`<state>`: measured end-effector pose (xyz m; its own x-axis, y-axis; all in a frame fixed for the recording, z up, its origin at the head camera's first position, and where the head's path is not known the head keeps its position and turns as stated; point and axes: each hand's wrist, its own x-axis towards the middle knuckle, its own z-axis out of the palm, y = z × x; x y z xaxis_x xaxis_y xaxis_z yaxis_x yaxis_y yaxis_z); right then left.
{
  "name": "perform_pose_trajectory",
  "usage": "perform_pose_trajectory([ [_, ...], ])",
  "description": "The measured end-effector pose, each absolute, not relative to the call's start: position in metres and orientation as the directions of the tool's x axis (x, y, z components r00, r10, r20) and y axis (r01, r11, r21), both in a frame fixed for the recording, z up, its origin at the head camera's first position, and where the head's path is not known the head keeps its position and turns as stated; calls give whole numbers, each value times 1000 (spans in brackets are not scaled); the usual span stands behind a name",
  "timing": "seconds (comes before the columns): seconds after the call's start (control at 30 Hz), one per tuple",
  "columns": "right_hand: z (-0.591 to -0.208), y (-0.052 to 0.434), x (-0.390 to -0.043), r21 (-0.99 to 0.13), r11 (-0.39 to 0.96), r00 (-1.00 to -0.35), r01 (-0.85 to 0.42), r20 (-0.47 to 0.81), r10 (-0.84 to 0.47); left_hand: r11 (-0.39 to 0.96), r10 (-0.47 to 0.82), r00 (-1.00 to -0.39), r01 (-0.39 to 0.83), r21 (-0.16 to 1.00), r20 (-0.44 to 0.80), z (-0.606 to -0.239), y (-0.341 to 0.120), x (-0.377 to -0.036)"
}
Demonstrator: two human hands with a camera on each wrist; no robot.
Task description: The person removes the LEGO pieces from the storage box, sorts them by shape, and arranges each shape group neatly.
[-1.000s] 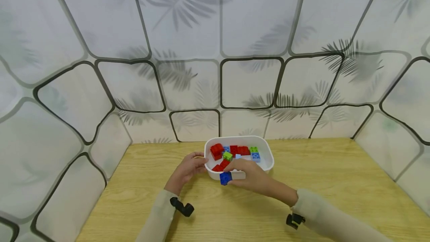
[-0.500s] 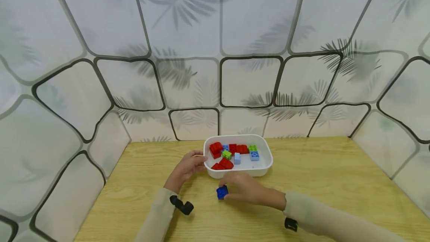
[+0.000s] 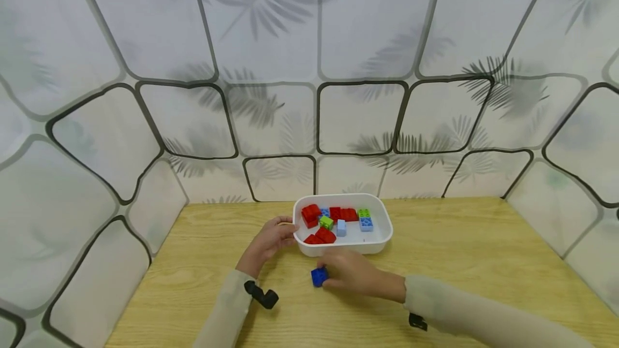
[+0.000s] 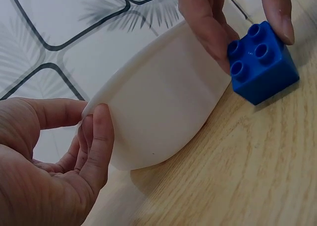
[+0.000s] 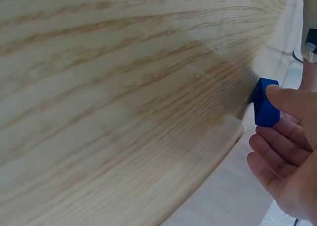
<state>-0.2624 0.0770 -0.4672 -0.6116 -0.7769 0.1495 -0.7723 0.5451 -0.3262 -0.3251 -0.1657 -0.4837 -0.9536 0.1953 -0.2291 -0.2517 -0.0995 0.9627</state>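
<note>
A white tub [image 3: 382,236] stands on the wooden table and holds several red, green and light blue bricks. My left hand [image 3: 285,230] grips the tub's left rim; in the left wrist view its thumb [image 4: 96,141] lies on the outer wall of the tub [image 4: 163,102]. A dark blue brick [image 3: 319,276] sits studs up on the table just in front of the tub. My right hand [image 3: 328,276] pinches it between thumb and fingers. The same brick appears in the left wrist view [image 4: 262,62] and the right wrist view [image 5: 265,109].
The wooden table [image 3: 483,262] stretches to the right of the tub and toward me. Patterned white walls [image 3: 338,122] close off the back and both sides. A black wrist strap [image 3: 263,297] sits on my left sleeve.
My right hand has carried the blue brick from the tub's front wall down onto the table. The left hand has stayed on the rim.
</note>
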Motion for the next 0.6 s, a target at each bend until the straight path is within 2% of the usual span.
perform_pose_trajectory([
  [0.17, -473, 69, -266, -319, 535, -602, -782, 167, -781, -96, 196, -954, -251, 963, -229, -484, -166, -324],
  [0.6, -477, 53, -266, -315, 577, -640, -754, 154, -753, -99, 183, -948, -280, 955, -259, -481, -165, -325],
])
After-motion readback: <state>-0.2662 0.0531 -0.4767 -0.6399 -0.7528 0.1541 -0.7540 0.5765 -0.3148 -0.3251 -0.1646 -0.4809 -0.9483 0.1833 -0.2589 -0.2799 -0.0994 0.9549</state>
